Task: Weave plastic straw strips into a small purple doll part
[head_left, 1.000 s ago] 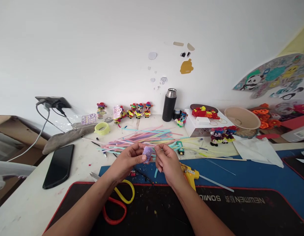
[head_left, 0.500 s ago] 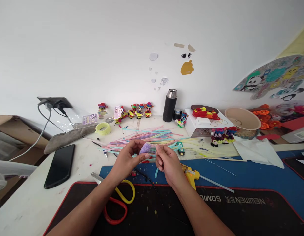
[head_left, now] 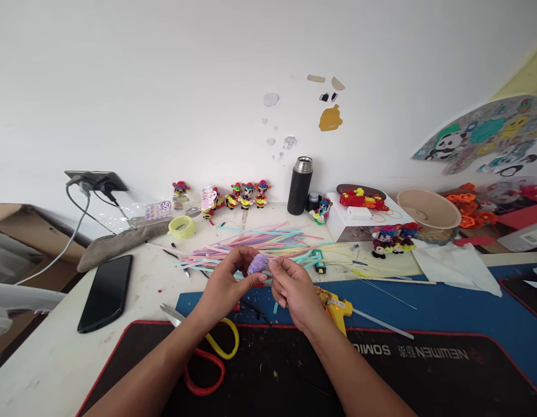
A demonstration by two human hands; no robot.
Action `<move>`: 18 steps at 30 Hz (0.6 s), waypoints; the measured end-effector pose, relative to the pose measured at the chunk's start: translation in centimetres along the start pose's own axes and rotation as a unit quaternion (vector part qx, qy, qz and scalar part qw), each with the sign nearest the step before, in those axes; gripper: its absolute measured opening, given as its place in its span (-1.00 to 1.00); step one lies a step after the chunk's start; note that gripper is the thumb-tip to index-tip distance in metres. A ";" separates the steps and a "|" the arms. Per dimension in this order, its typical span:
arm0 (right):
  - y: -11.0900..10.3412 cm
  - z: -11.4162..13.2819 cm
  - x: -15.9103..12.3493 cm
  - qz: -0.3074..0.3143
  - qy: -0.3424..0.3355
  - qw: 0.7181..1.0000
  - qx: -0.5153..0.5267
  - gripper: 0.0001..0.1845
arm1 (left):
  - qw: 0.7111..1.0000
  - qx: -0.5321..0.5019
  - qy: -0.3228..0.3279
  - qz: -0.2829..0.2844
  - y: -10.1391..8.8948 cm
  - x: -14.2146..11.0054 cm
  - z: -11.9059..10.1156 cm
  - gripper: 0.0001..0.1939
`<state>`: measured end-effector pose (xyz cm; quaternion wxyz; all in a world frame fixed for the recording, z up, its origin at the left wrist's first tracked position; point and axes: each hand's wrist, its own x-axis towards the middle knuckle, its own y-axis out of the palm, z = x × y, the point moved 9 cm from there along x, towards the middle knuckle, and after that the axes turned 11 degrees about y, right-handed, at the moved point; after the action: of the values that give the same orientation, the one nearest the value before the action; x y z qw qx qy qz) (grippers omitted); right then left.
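Between the thumb and fingers of my left hand (head_left: 225, 284) is a small purple coil of fuzzy pipe cleaner (head_left: 256, 264), wound in tight rings. My right hand (head_left: 294, 292) is closed in a pinch at the coil's right end; its fingertips hide just what part they grip. Behind both hands lies a loose pile of pastel pipe cleaners (head_left: 246, 242). Scissors with red and yellow handles (head_left: 203, 376) lie partly under my left forearm. A yellow glue gun (head_left: 338, 313) with a clear stick rests just right of my right wrist.
A black phone (head_left: 105, 294) lies at the left, near yellow-green tape (head_left: 181, 227). Several colourful figurines (head_left: 247, 196) line the wall beside a black thermos (head_left: 299, 188). Rightward are a white box (head_left: 344, 226), a beige bowl (head_left: 428, 209) and a white tissue (head_left: 457, 266).
My right hand has moved slightly left, its fingertips now against the coil's right end. The coil has turned a little in my left fingers.
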<state>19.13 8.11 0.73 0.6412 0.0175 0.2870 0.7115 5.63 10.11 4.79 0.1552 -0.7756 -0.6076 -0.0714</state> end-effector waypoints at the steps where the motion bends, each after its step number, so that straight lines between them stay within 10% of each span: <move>1: 0.1 0.0 0.0 0.002 0.001 1.000 0.002 -0.49 | 1.000 -0.003 0.000 0.002 0.0 0.0 0.0 -0.57; 18: 0.5 0.0 -0.3 0.046 0.032 0.996 0.074 -0.40 | 0.999 -0.040 -0.018 0.009 0.0 0.0 1.9 -0.55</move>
<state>18.74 7.80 1.06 0.5953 0.0548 0.3582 0.7171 5.45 10.74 3.01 0.1139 -0.7878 -0.6000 -0.0807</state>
